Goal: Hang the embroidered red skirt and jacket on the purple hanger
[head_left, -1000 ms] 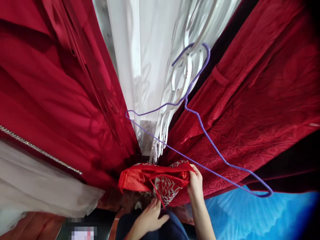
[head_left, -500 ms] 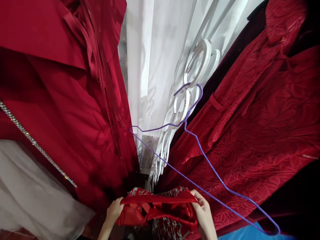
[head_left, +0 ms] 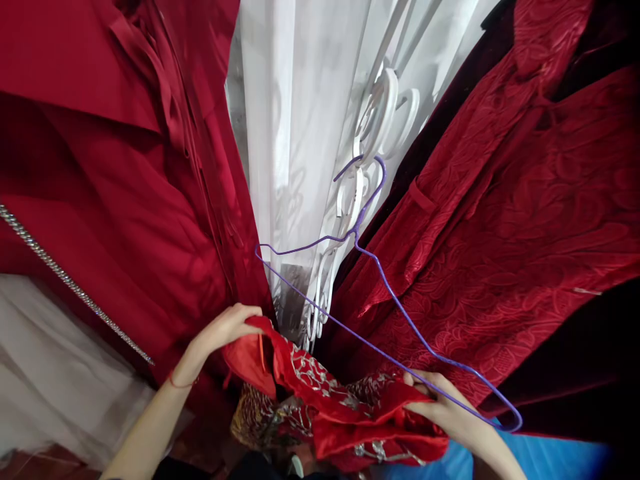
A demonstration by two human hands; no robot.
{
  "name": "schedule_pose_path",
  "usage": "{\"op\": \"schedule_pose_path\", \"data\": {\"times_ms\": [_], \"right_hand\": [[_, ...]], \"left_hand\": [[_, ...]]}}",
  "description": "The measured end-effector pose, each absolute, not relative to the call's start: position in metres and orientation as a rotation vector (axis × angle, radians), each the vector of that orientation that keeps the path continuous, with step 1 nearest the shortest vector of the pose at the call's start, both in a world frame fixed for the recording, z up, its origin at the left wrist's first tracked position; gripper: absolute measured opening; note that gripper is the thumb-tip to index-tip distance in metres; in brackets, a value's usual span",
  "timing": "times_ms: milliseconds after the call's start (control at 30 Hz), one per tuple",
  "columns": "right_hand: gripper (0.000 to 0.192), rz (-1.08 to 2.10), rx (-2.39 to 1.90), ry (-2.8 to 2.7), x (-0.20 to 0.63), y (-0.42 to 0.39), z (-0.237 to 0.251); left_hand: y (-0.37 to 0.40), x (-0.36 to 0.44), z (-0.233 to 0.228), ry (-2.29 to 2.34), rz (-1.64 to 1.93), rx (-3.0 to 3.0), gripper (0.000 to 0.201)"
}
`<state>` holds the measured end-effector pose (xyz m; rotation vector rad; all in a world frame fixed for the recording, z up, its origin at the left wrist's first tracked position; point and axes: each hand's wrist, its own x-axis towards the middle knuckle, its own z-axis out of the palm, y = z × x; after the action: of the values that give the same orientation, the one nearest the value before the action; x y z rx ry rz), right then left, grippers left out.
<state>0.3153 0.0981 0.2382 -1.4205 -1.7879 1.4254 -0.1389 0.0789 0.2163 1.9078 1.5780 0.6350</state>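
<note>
Between both hands stretches a red embroidered garment (head_left: 320, 380) with silvery patterns and a smooth red lining, low in the head view. My left hand (head_left: 235, 325) grips its upper left edge, the fingers closed over the cloth. My right hand (head_left: 425, 393) pinches the right side of the same garment. Just above and partly across my right hand runs the lower corner of a purple wire hanger (head_left: 395, 297). The hanger carries nothing and hooks onto a white ring of the scrolled metal rack (head_left: 384, 120).
Plain red dresses (head_left: 165, 267) hang at the left, one with a sparkling trim (head_left: 75, 288). A red patterned dress (head_left: 525, 220) hangs at the right. White curtain cloth (head_left: 320, 87) is behind, pale tulle (head_left: 55, 373) at lower left, something blue (head_left: 550, 457) at lower right.
My left hand has risen with its edge of the garment, and the hands are farther apart. My right hand has moved slightly right and up, beneath the hanger's lower corner.
</note>
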Motion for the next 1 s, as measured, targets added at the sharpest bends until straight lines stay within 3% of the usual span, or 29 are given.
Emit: {"op": "schedule_pose_path", "data": {"times_ms": [100,267,600,1000], "right_hand": [[0.044,1.493,-1.365,-1.740,0.310,0.107,0.246],[0.067,1.425,-1.290,-1.548,0.266,0.118,0.229],[0.050,1.525,-1.145,-1.346,0.229,0.125,0.256],[0.025,1.433,-1.112,-0.937,0.266,0.136,0.310]], "left_hand": [[0.104,-0.153,0.250,1.730,0.913,1.848,0.044],[0.156,-0.170,0.255,1.980,1.108,1.686,0.059],[0.196,-0.194,0.297,2.112,1.046,1.702,0.060],[0.147,-0.157,0.390,2.329,0.909,2.050,0.051]]}}
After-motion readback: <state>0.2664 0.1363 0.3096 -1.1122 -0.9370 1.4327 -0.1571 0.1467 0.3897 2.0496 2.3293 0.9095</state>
